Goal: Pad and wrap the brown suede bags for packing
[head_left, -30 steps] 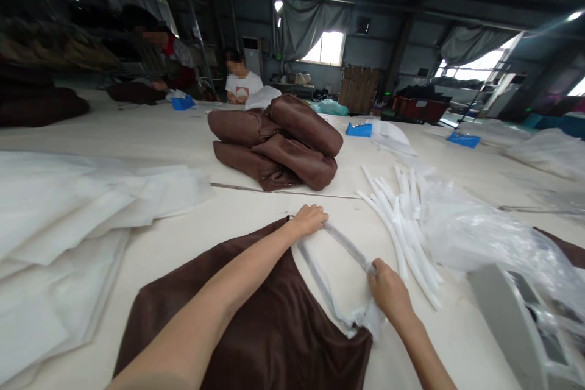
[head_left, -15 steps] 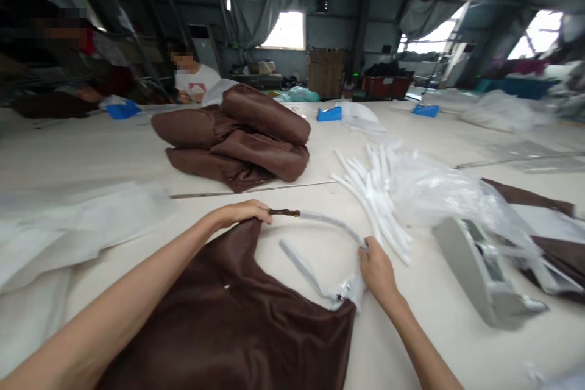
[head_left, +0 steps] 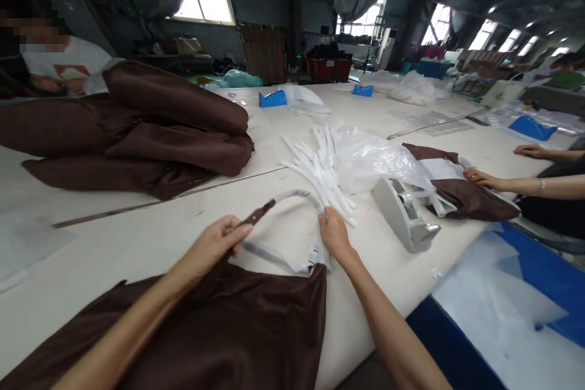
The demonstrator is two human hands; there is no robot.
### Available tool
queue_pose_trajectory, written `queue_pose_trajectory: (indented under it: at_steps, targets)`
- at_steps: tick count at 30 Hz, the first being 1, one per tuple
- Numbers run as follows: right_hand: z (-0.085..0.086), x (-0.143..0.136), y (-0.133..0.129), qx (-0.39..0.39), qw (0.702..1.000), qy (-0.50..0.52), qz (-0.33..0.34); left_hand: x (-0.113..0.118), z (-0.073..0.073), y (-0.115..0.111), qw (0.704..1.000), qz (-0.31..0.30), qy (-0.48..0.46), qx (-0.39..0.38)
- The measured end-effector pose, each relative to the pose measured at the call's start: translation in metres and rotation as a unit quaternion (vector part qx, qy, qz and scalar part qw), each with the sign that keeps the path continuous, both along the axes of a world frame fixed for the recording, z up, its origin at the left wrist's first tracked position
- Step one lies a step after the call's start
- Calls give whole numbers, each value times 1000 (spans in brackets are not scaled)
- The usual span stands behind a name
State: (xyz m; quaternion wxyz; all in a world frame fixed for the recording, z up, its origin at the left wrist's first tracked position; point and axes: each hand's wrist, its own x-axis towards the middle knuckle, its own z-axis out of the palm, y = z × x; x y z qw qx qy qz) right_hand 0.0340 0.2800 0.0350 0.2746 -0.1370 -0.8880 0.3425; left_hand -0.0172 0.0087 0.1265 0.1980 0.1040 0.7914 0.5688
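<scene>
A dark brown, leather-like bag [head_left: 265, 323] lies on the table in front of me, with a strap [head_left: 259, 213] arching up above its top edge. Thin whitish wrapping [head_left: 296, 194] covers the strap's far stretch, while the part near my left side is bare brown. Closed fingers of my left hand [head_left: 223, 239] grip that bare part. My right hand [head_left: 336, 234] is closed around the wrapped strap farther right. Beneath the arch, another pale wrapped strip [head_left: 269, 256] runs to a white piece with dark print [head_left: 315, 251] at the bag's corner.
White foam-like tubes [head_left: 315, 164] lie beyond my right hand, beside clear plastic [head_left: 375, 155]. A grey tape dispenser [head_left: 404, 213] stands to the right. Brown bags [head_left: 183, 140] are piled at left. A co-worker's hand [head_left: 484, 179] rests on another brown bag [head_left: 470, 198].
The view has swung right, bringing a co-worker's arms into sight. My left hand has lifted off the bag's edge and holds the strap higher; my right hand still grips the wrapped part.
</scene>
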Motion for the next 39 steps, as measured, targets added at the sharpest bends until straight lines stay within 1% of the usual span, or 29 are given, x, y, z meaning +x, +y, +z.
queue_pose_trajectory:
  at_steps: [2, 3, 4, 6, 7, 9, 11, 13, 15, 17, 23, 25, 30, 35, 39]
  targets:
    - [-3, 16, 14, 10, 1000, 16, 0, 11, -27, 8, 999, -25, -8, -33]
    - [-2, 25, 24, 16, 999, 27, -6, 14, -38, 9, 998, -37, 1, -43]
    - [0, 33, 36, 23, 999, 38, -17, 15, -45, 9, 998, -47, 13, -50]
    - [9, 44, 63, 40, 996, 58, -47, 14, -51, 7, 996, -55, 40, -57]
    - [14, 45, 76, 52, 995, 64, -61, 11, -50, 6, 996, -53, 48, -59]
    - [24, 39, 99, 81, 992, 67, -75, 7, -47, 4, 995, -48, 58, -60]
    - [32, 24, 114, 114, 989, 59, -69, 4, -44, 3, 995, -40, 62, -61]
    - [36, 6, 123, 149, 986, 41, -57, 4, -42, 3, 996, -30, 57, -60]
    - [38, -10, 128, 182, 982, 13, -50, 5, -42, 2, 997, -16, 50, -53]
    - [40, -19, 132, 211, 976, -20, -48, 6, -42, 1, 998, -5, 50, -46]
    - [50, -24, 146, 275, 952, -120, -61, 6, -42, -1, 998, -5, 56, -39]
    - [52, -25, 151, 287, 945, -146, -64, 5, -41, -2, 998, -13, 50, -40]
    - [56, -30, 159, 306, 931, -186, -67, 7, -37, -6, 997, -58, 30, -39]
    - [61, -35, 161, 319, 921, -214, -60, 7, -40, -9, 997, -61, 37, -33]
    - [64, -36, 164, 325, 916, -232, -39, 7, -44, -10, 996, -67, 38, -33]
